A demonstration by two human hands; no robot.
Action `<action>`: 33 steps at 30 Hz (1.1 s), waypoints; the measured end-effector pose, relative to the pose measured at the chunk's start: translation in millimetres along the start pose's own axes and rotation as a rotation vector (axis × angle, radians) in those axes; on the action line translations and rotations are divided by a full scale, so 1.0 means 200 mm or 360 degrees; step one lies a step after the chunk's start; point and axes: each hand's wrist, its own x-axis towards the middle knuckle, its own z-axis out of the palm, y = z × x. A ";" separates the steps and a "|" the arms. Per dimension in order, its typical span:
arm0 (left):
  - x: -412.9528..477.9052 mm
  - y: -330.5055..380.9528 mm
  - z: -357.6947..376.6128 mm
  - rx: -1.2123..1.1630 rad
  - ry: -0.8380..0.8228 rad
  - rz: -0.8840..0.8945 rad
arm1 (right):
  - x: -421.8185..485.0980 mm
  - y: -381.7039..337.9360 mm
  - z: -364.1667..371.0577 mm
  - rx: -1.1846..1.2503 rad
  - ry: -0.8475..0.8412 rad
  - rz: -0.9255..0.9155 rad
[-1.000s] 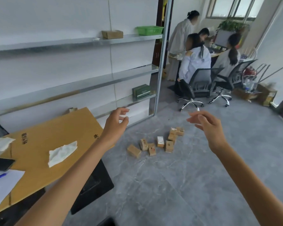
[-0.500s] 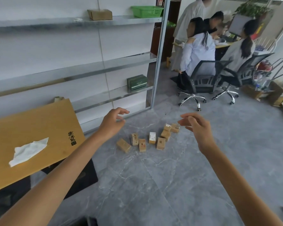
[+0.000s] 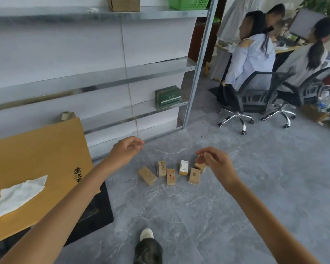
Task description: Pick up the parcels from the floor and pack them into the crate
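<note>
On the floor (image 3: 236, 206), parcels (image 3: 171, 176) lie below left grip (image 3: 122, 153) and right grip (image 3: 217, 164).

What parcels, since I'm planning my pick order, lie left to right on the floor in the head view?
Lying parcel → upright parcel → red-marked parcel → white-labelled parcel → square-stamped parcel.

A metal shelf rack (image 3: 206, 35) holds a green box (image 3: 168, 97) low down, with a green basket (image 3: 187, 2) and a cardboard box (image 3: 123, 3) on top. Left of the rack, a white tissue (image 3: 17, 195) lies on a tan worktop (image 3: 36, 149). Right of the rack, people sit on office chairs (image 3: 255, 96).
</note>
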 end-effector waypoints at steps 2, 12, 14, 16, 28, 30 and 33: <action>0.14 -0.07 -0.13 -0.0017 0.0025 -0.0063 | 0.16 0.01 0.07 -0.0063 -0.0008 0.0056; 0.78 -0.35 -0.38 -0.0052 0.0192 -0.0308 | 0.87 -0.02 0.51 -0.0125 -0.0182 0.0296; 0.88 -0.40 -0.32 -0.0126 0.0192 -0.0323 | 0.98 0.01 0.56 -0.0153 -0.0213 0.0327; 0.99 -0.47 -0.27 -0.0208 0.0245 -0.0377 | 1.11 0.07 0.60 -0.0202 -0.0258 0.0389; 1.73 -1.10 0.08 -0.0321 0.0464 -0.1095 | 1.96 0.71 0.81 -0.0381 -0.0612 0.0632; 1.79 -1.25 0.19 -0.0334 0.0443 -0.1241 | 2.05 0.88 0.90 -0.0396 -0.0679 0.0733; 1.85 -1.52 0.36 -0.0335 0.0362 -0.1443 | 2.12 1.18 1.06 -0.0457 -0.0776 0.0894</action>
